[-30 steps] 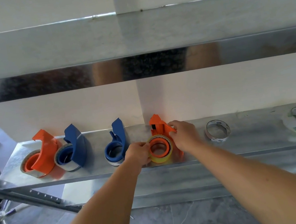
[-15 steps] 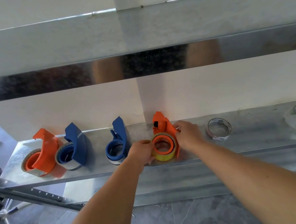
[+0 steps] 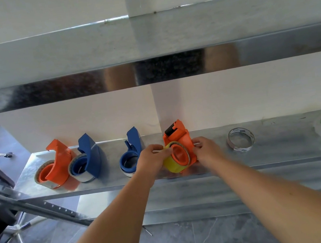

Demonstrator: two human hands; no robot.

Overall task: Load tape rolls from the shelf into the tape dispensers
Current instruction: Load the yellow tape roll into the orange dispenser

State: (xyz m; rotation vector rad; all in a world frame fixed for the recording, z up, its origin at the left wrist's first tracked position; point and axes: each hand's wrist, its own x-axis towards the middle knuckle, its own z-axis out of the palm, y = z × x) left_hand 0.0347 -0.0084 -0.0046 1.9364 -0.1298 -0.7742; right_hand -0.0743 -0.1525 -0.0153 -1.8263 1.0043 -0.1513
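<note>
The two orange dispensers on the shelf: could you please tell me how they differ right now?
The left orange dispenser stands untouched at the shelf's left end; the middle orange dispenser is gripped by the right hand. The left one's roll looks silvery-grey; the middle one's yellow roll is held by the left hand. Both carry tape.
</note>
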